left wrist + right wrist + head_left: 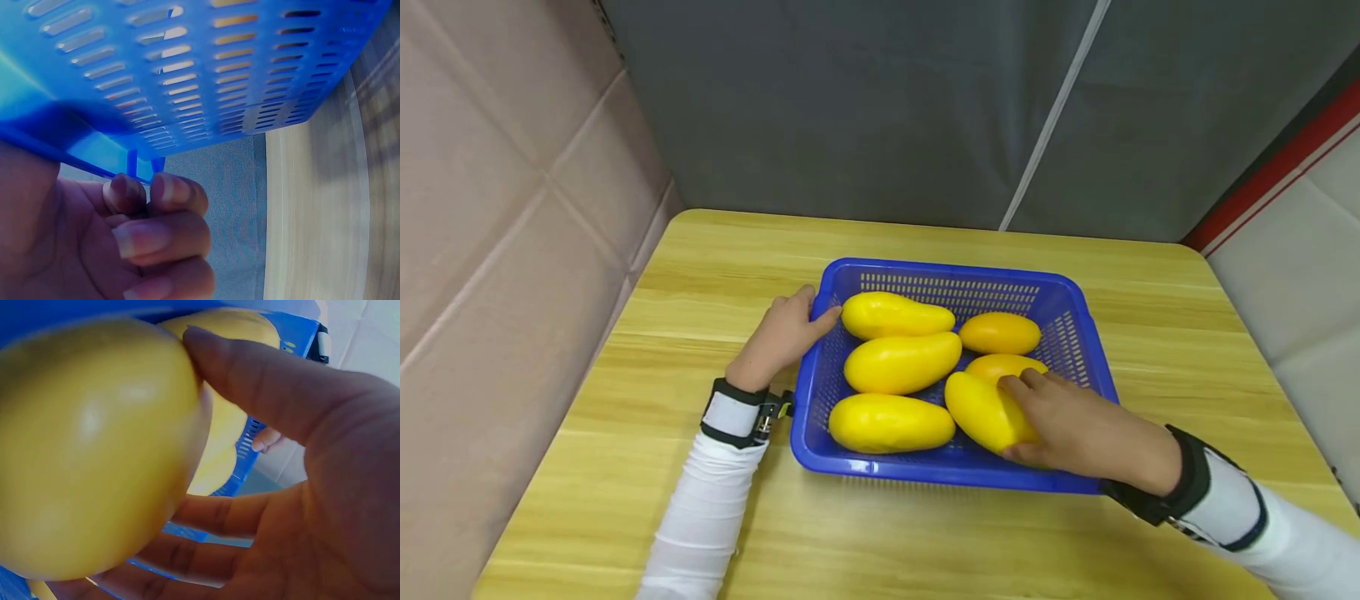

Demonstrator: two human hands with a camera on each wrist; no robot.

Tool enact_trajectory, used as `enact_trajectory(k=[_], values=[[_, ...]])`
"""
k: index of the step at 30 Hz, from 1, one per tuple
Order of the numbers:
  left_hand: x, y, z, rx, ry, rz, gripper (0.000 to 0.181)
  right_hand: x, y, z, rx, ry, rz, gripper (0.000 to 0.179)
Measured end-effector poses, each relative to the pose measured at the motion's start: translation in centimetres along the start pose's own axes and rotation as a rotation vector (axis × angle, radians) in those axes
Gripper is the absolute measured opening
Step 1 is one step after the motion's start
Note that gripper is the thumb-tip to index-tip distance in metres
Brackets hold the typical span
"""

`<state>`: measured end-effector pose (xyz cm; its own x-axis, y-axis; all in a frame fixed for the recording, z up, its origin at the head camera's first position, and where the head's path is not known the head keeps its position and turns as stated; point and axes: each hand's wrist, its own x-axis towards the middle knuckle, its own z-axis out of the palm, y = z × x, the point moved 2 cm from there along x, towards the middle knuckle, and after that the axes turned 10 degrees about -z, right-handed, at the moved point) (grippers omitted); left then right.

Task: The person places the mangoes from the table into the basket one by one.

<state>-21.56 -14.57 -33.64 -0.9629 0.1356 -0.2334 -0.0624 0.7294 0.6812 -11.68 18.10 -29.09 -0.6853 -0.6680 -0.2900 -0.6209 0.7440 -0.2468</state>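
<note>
A blue plastic basket [947,477] holds several smooth yellow mangoes. My left hand [778,337] grips the basket's left rim; in the left wrist view its fingers [172,234] curl in below the rim, outside the slotted wall. At the front right inside the basket, my right hand [1071,421] holds a yellow mango [988,412], thumb on the near side and fingers over the far side. The right wrist view shows this mango [94,450] large and close against the hand. Part of an orange-yellow mango [1006,365] is covered by the right hand and the held mango.
Three long mangoes lie stacked front to back along the basket's left half, the middle one [902,363] between the others. A shorter orange mango [1000,333] sits at the back right. The wooden table [880,542] meets a grey curtain [850,125] behind and tiled walls at the sides.
</note>
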Motion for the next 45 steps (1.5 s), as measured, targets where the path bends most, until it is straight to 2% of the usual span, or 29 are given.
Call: enact_trajectory(k=[4, 8, 15, 22, 30, 34, 40, 42, 45], values=[[0.1, 0.1, 0.1, -0.002, -0.004, -0.001, 0.043, 0.0, 0.2, 0.3, 0.002, 0.005, -0.019, 0.076], [0.1, 0.1, 0.1, 0.002, -0.003, -0.002, 0.043, 0.3, 0.2, 0.3, 0.015, -0.030, -0.014, 0.079], [0.1, 0.1, 0.1, 0.017, 0.007, -0.003, 0.042, 1.5, -0.6, -0.2, 0.038, -0.213, 0.046, 0.081], [0.1, -0.1, 0.2, 0.001, -0.005, -0.006, 0.043, 1.7, -0.5, -0.8, 0.038, -0.315, 0.020, 0.079], [0.0, 0.1, 0.0, 0.012, 0.002, -0.007, 0.042, 1.4, 0.4, -1.0, 0.106, -0.338, -0.066, 0.073], [-0.1, -0.1, 0.0, 0.015, -0.006, -0.010, 0.042, 1.3, 0.8, -0.9, 0.153, -0.349, -0.078, 0.071], [-0.1, -0.2, 0.0, 0.006, -0.005, -0.011, 0.042, 1.0, 1.3, -1.3, 0.281, -0.354, -0.084, 0.063], [-0.1, -0.1, 0.0, 0.005, -0.004, -0.010, 0.043, 0.9, 1.2, -1.4, 0.288, -0.338, -0.086, 0.062], [-0.2, 0.0, -0.1, -0.004, -0.005, -0.008, 0.042, 0.9, 0.9, -1.1, 0.236, -0.268, -0.075, 0.062]])
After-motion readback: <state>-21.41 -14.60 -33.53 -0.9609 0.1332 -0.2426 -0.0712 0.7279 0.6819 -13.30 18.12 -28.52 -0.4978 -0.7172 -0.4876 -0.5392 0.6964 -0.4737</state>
